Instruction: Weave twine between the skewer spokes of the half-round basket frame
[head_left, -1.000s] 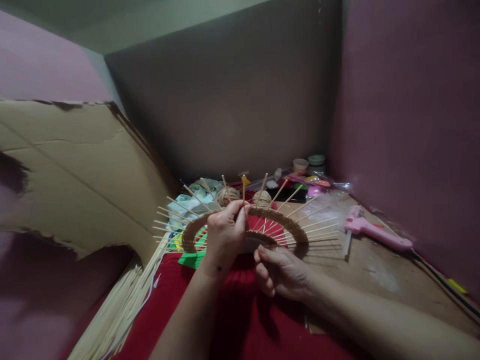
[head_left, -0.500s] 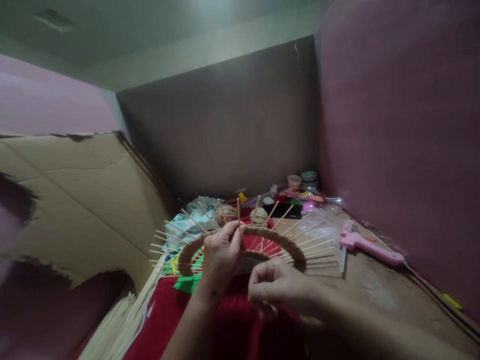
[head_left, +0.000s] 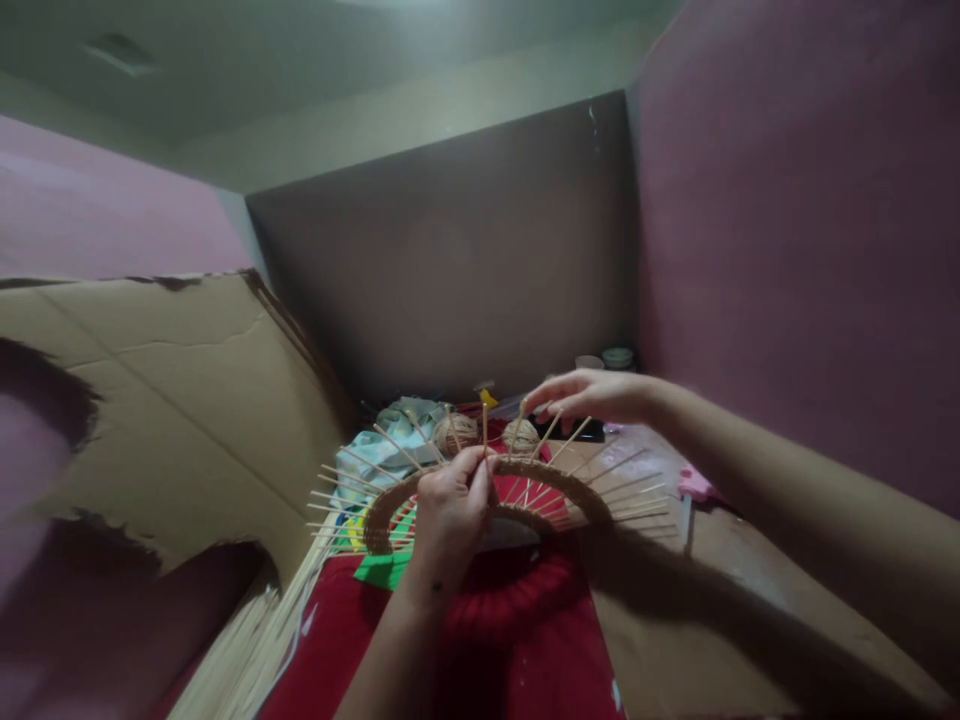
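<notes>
A brown twine-wrapped half ring (head_left: 577,490) stands on edge over a red cloth (head_left: 517,640), with several thin wooden sticks (head_left: 637,492) fanning out from it. My left hand (head_left: 450,510) pinches one upright stick at the ring's top. My right hand (head_left: 592,393) reaches out past the ring, fingers spread, its fingertips near the tips of the sticks and above a ball of twine (head_left: 520,436). Whether the right hand touches anything I cannot tell.
A torn cardboard sheet (head_left: 172,400) leans at the left. A bundle of long sticks (head_left: 247,650) lies below it. A second twine ball (head_left: 456,432), a light cloth (head_left: 382,450) and small jars (head_left: 616,356) sit at the back. A pink glue gun (head_left: 696,484) is partly hidden by my right arm.
My right hand has left the near side of the ring and stretched forward over it, opening its fingers. My left hand has kept its pinch on the stick.
</notes>
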